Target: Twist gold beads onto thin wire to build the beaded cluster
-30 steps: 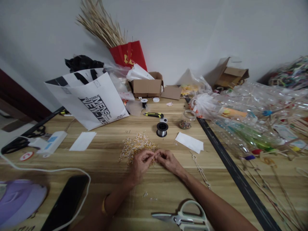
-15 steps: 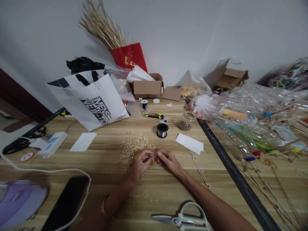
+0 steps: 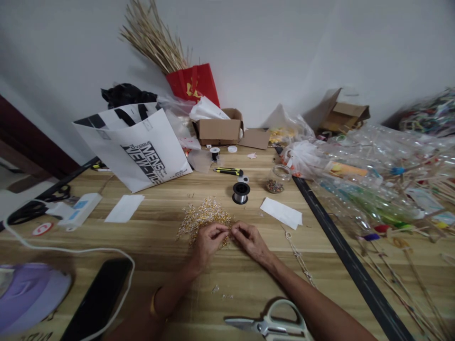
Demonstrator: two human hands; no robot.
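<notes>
My left hand (image 3: 209, 242) is closed in a pinch at the near edge of a heap of gold and clear beads (image 3: 204, 215). Facing it, my right hand (image 3: 251, 240) pinches too, its fingertips almost meeting the left ones. Whatever sits between the fingertips is too small to make out. Just beyond the hands stands a spool of fine wire (image 3: 241, 193). A beaded strand (image 3: 299, 258) lies to the right of my right forearm. Scissors (image 3: 272, 323) rest close to me, partly behind that forearm, and a few loose clear beads (image 3: 222, 292) lie between my arms.
A glass jar of beads (image 3: 275, 184), a yellow-black cutter (image 3: 228, 171) and folded white paper (image 3: 281, 212) lie farther back. A phone (image 3: 99, 298), a white cable and a power strip (image 3: 81, 210) are at left. Plastic bottles (image 3: 373, 189) pile up at right behind a black strip.
The fingertips of both hands have shifted slightly, the right fingers curling in a little more. The whole view has moved a touch; the objects on the table stay in place.
</notes>
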